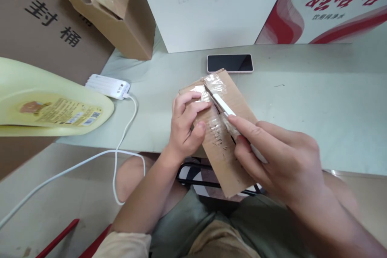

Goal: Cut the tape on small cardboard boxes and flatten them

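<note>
A small cardboard box [222, 149] with clear tape along its middle seam lies tilted over the front edge of the table, its near end above my lap. My left hand [189, 125] grips the box's left side, fingers bent over the taped top near the far end. In my right hand [281, 157] is a white-handled box cutter [224, 105], held with the index finger stretched along it. Its dark blade reaches into the seam near the far end, where the tape looks split. The blade's tip is hard to make out.
Behind the box lies a phone [230, 63], near a white carton [211, 8]. A white power bank [108, 86] with a cable [130, 119] and a yellow bottle [54, 100] are at left. An open cardboard box [130, 28] stands behind them.
</note>
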`<action>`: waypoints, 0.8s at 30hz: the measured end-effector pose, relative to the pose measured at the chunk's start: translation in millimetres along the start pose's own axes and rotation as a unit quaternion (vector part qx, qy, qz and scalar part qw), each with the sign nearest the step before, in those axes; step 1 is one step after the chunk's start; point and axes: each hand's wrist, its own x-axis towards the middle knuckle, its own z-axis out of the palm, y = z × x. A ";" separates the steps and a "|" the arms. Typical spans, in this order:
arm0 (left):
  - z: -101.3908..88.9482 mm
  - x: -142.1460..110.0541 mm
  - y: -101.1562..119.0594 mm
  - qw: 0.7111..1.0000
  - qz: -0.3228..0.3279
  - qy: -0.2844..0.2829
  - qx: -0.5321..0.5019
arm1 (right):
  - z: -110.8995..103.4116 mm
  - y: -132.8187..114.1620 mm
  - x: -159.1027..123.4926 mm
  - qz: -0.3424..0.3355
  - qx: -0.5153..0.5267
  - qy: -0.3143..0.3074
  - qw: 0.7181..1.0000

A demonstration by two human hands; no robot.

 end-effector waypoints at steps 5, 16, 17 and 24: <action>0.4 -0.2 -0.9 1.000 0.002 -0.003 0.018 | 0.0 1.2 -0.9 -0.002 0.031 0.019 0.999; 1.3 -0.4 -1.0 1.000 -0.001 0.008 0.016 | -2.4 1.1 -1.1 0.022 0.102 0.031 0.994; 1.3 -0.3 -1.1 1.000 -0.001 0.007 0.017 | -2.6 1.3 -0.5 0.026 0.102 0.026 0.994; 2.3 -0.5 -1.8 1.000 0.001 0.009 0.012 | -3.1 1.9 3.3 0.007 0.119 0.036 0.992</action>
